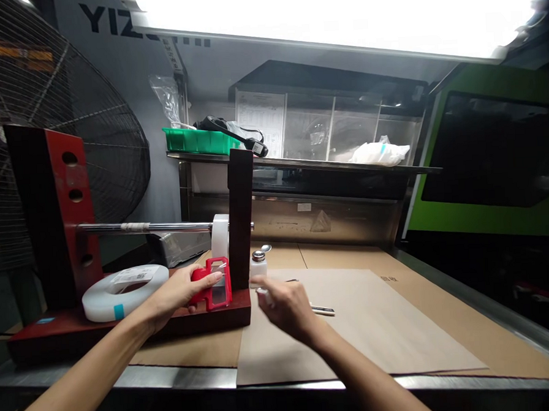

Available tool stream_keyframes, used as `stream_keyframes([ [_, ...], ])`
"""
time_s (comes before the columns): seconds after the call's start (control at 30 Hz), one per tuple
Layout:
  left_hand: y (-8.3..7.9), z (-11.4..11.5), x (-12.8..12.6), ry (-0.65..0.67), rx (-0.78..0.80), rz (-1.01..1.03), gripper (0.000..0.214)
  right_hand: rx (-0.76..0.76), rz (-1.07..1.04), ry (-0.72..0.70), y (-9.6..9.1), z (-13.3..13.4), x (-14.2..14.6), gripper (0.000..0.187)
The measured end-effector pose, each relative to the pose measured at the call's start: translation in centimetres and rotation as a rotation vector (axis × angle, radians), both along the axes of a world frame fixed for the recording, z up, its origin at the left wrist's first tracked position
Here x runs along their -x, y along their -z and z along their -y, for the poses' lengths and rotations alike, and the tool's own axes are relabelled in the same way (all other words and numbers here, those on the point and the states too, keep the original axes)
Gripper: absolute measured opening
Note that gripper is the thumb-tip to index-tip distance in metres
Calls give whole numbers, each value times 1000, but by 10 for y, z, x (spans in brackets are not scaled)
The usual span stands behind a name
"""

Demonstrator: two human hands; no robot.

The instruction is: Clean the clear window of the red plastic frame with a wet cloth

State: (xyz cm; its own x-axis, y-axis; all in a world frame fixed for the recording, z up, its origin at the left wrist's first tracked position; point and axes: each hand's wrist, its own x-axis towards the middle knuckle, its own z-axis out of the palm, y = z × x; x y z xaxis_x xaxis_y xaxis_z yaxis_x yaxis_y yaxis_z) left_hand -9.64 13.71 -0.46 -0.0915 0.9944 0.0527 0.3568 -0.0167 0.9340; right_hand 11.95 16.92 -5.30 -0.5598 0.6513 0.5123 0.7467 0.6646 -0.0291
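While a red plastic holder [210,299] is pinched between thumb and fingers of the left hand [180,290] at the front of the stand [211,322], the right hand [286,303] is held curled just right of the stand's base; something pale shows under its fingers, but whether it is gripped cannot be told. The step in hand is judged to be positioning of the holder; a steady left grip and clearance from the stand's right post [241,213] would be called for. To the stand's right, a paper sheet [355,348] is spread, with a slim tool [325,311] laid on it. On the stand's base, a translucent roll [98,305] is laid flat. Just right of the post, a capped bottle [258,267] is noted. On the stand's rod [178,226], a white roll [219,233] is carried. Behind the stand, a green tray [197,141] is kept on a shelf [318,162].
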Motion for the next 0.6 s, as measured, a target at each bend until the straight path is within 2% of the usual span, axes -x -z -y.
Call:
stream_keyframes([
  [0.1,0,1,1,-10,-14,-9,49,189,101,151,-2,-20,-35,24],
  [0.2,0,1,1,-6,-35,-27,48,321,203,194,8,-38,-66,12],
  [0.3,0,1,1,-12,-40,-39,48,393,224,220,20,-47,-82,12],
  [0.43,-1,2,-2,-11,-36,-36,47,434,189,185,22,-48,-88,10],
  [0.6,-1,5,-3,-29,-1,-29,45,430,113,19,6,-38,-92,21],
])
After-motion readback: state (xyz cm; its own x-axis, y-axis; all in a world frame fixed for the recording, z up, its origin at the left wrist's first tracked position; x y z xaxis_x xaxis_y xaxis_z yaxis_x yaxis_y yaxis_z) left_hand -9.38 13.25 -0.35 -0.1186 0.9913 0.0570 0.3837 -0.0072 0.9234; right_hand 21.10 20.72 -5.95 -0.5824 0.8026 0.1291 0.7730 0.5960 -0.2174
